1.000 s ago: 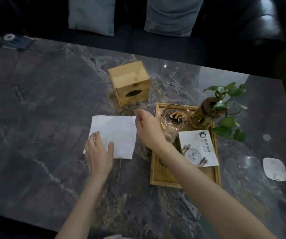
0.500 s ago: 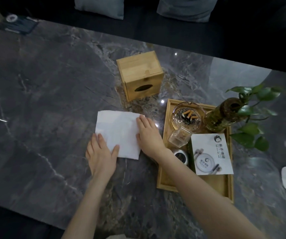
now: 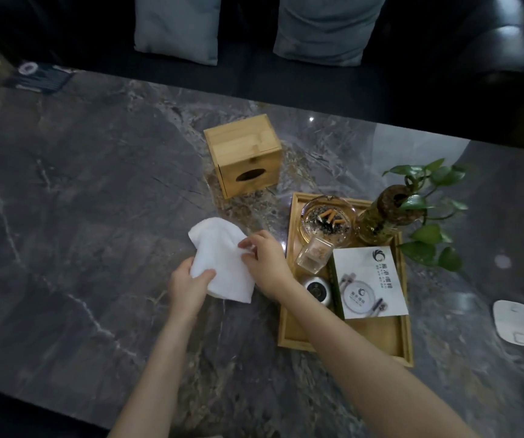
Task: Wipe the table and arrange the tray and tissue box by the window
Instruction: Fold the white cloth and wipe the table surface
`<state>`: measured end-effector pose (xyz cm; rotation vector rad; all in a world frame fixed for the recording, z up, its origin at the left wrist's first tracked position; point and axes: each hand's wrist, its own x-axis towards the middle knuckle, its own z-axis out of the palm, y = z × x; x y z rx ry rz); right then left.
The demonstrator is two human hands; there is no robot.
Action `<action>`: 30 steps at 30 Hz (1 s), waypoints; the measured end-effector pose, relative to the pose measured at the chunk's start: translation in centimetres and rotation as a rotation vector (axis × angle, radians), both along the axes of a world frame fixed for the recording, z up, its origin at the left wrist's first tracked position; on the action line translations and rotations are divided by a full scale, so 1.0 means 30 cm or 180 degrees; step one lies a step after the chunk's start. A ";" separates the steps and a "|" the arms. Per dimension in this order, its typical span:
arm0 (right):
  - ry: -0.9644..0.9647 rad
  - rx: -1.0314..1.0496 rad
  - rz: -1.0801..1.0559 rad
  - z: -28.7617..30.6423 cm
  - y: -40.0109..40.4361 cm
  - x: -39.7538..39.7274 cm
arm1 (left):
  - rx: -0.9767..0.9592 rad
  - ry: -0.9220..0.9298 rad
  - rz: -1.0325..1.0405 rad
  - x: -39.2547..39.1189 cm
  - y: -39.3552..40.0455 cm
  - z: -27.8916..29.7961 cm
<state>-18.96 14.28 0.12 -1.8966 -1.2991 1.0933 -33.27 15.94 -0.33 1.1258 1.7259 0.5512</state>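
A white cloth [image 3: 223, 260] is bunched up off the dark marble table [image 3: 80, 216], held between both hands. My left hand [image 3: 188, 286] grips its lower left edge with thumb over the fabric. My right hand [image 3: 264, 257] pinches its right edge. A wooden tissue box [image 3: 245, 153] stands just beyond the cloth. To the right lies a wooden tray [image 3: 346, 339] holding a glass ashtray [image 3: 327, 221] with butts, a small glass [image 3: 312, 256], a round dark-topped object [image 3: 316, 289], a printed card [image 3: 369, 282] and a plant bottle [image 3: 380, 216].
A white flat device [image 3: 516, 322] lies at the table's right edge. A dark booklet [image 3: 39, 77] sits at the far left corner. A dark sofa with two grey cushions [image 3: 178, 26] runs along the far side.
The cloth lay flat under both hands before; now both hands have gathered it up into a bunch and hold it off the table.
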 end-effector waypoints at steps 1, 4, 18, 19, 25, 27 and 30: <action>0.0021 0.0057 -0.0024 0.016 -0.009 0.005 | -0.0032 -0.0147 0.0009 0.007 -0.004 0.019; 0.0055 0.0283 -0.0209 0.071 -0.038 0.034 | -0.0075 -0.0550 -0.0009 0.030 -0.019 0.085; 0.1199 0.0815 -0.1986 0.301 -0.399 0.317 | 0.0091 -0.2044 -0.0955 0.308 -0.202 0.389; 0.1222 0.0800 -0.2091 0.305 -0.433 0.333 | 0.0102 -0.2090 -0.1112 0.333 -0.226 0.403; 0.2319 0.0578 -0.2933 0.274 -0.607 0.421 | -0.0023 -0.2229 -0.1782 0.502 -0.366 0.457; 0.3189 0.0553 -0.3287 0.275 -0.657 0.442 | -0.0160 -0.2327 -0.1896 0.562 -0.409 0.462; 0.4317 0.0883 -0.3274 0.281 -0.755 0.462 | -0.0515 -0.2633 -0.2032 0.655 -0.465 0.459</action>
